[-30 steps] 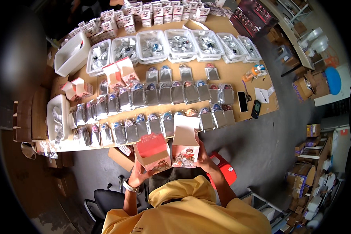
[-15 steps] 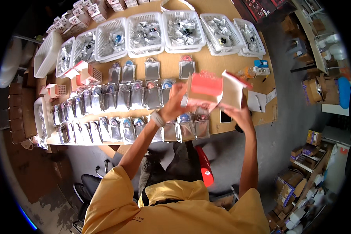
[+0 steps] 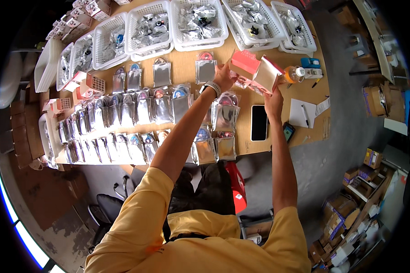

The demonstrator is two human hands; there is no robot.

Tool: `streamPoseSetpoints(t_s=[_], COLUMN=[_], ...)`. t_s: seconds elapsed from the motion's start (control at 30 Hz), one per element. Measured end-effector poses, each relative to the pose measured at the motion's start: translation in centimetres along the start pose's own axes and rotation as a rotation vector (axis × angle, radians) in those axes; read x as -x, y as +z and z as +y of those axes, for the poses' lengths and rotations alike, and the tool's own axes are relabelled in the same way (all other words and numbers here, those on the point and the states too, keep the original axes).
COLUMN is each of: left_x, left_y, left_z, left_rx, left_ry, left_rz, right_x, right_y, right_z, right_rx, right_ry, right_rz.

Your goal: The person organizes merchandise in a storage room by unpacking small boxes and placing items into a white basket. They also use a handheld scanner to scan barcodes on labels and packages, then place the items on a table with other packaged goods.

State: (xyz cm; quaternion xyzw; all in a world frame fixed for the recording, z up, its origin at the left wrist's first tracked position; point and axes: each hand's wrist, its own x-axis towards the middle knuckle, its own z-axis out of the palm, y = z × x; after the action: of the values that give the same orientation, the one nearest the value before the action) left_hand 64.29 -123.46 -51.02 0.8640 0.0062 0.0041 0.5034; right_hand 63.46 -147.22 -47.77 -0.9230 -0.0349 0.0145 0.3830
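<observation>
A small red and white cardboard box (image 3: 247,64), its flaps standing apart, is held up over the right half of the table between my two hands. My left hand (image 3: 225,77), with a pale band on the wrist, grips the box's left side. On its right lower edge my right hand (image 3: 273,103) has its fingers closed. Below and left of the box, silver foil pouches (image 3: 163,109) with coloured round tops lie in rows. A single pouch (image 3: 206,70) rests just left of my left hand. The inside of the box is mostly hidden.
White plastic baskets (image 3: 197,43) full of silver packets line the far side of the table. Folded red boxes (image 3: 89,84) stand at the left. A phone (image 3: 258,123), a darker handheld device (image 3: 288,132), paper with a pen (image 3: 301,113) and an orange-filled bottle (image 3: 293,74) lie at the right.
Both hands have carried the box farther away over the table, and it is tilted more. The phone, mostly covered before, now shows fully.
</observation>
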Motion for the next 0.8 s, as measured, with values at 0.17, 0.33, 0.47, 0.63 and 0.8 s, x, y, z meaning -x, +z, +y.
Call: streamPoseSetpoints(t_s=[0.17, 0.33, 0.47, 0.63, 0.8], left_x=[0.3, 3.2, 10.7, 25.2, 37.9], left_y=[2.3, -0.5, -6.5, -13.5, -15.7], left_z=[-3.1, -2.5, -0.2, 3.4, 4.6], left_rx=[0.225, 0.142, 0.623, 0.746, 0.775], left_ry=[-0.027, -0.125, -0.110, -0.279, -0.462], left_rz=[-0.020, 0.075, 0.112, 0.164, 0.303], right_x=[0.7, 1.8, 6.4, 14.3, 21.8], right_y=[1.0, 1.8, -0.4, -1.5, -1.1], right_z=[0.8, 6.0, 3.6, 0.5, -4.2], right_rx=[-0.031, -0.151, -0.252, -0.369, -0.278], right_ry=[0.202, 0.132, 0.210, 0.190, 0.171], right_rz=[0.067, 0.071, 0.036, -0.096, -0.234])
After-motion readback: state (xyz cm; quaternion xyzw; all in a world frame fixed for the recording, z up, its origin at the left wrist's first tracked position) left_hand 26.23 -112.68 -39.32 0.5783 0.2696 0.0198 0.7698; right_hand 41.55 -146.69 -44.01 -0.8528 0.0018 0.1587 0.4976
